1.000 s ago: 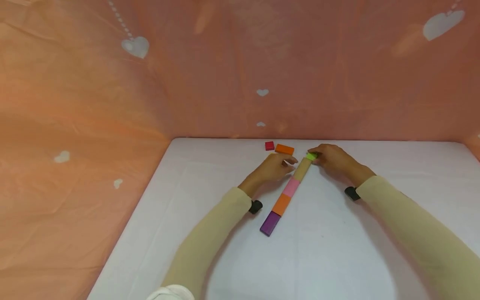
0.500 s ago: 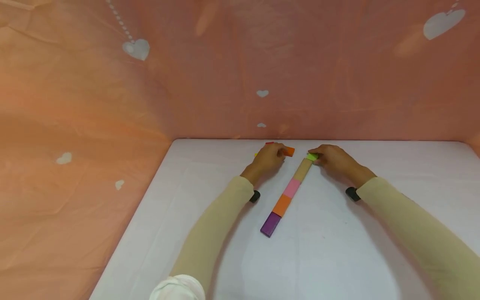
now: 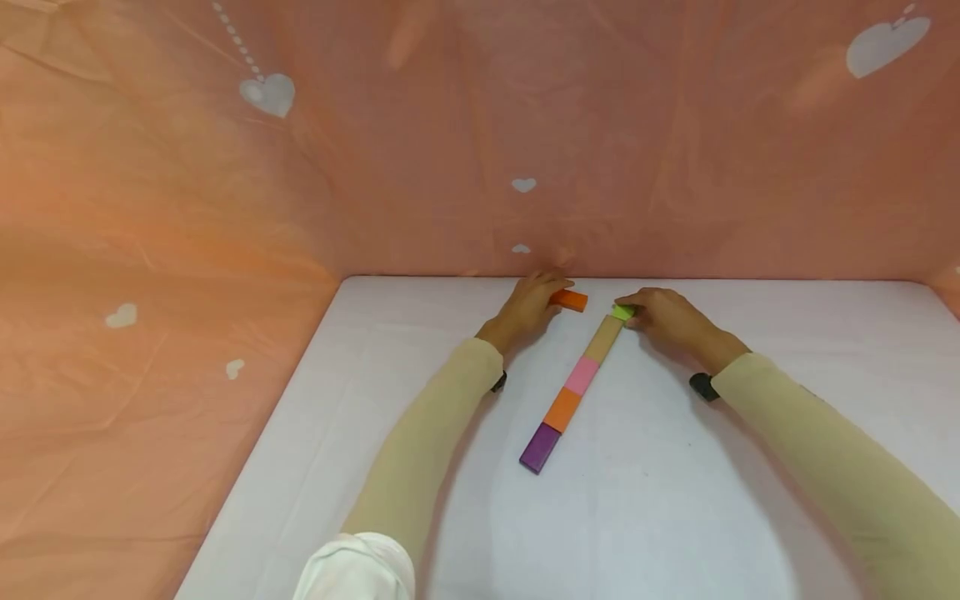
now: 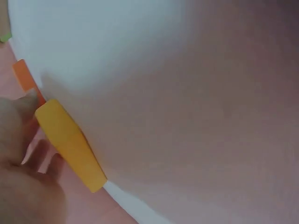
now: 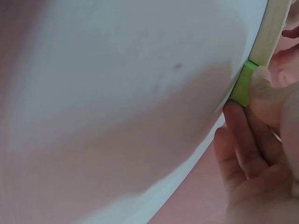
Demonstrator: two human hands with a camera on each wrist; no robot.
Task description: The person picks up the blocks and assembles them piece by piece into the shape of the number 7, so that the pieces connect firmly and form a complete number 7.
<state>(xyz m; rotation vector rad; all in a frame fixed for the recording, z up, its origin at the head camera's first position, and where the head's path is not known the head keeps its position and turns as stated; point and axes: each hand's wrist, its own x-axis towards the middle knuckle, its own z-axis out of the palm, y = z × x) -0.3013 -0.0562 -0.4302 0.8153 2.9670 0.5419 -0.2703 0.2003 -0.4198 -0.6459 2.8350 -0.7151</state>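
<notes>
A slanted line of blocks lies on the white table: purple (image 3: 540,448), orange (image 3: 562,411), pink (image 3: 582,376), natural wood (image 3: 603,340) and green (image 3: 622,312) at the far end. My right hand (image 3: 663,321) pinches the green block (image 5: 243,85) between thumb and fingers, against the wooden block's end. My left hand (image 3: 527,308) reaches to the far table edge, beside a loose orange block (image 3: 572,300). In the left wrist view its thumb is by the orange block (image 4: 24,77), and a yellow block (image 4: 70,144) lies before its fingers. Whether they grip anything there, I cannot tell.
An orange-pink cloth with pale hearts (image 3: 270,94) hangs behind the table (image 3: 675,500) and along its left side. The table's far edge runs close behind the left hand. Dark wrist cameras (image 3: 703,387) sit under the sleeves.
My left hand has moved back and slightly left, from beside the line to the far edge, covering the red block seen earlier. The right hand stays at the green block.
</notes>
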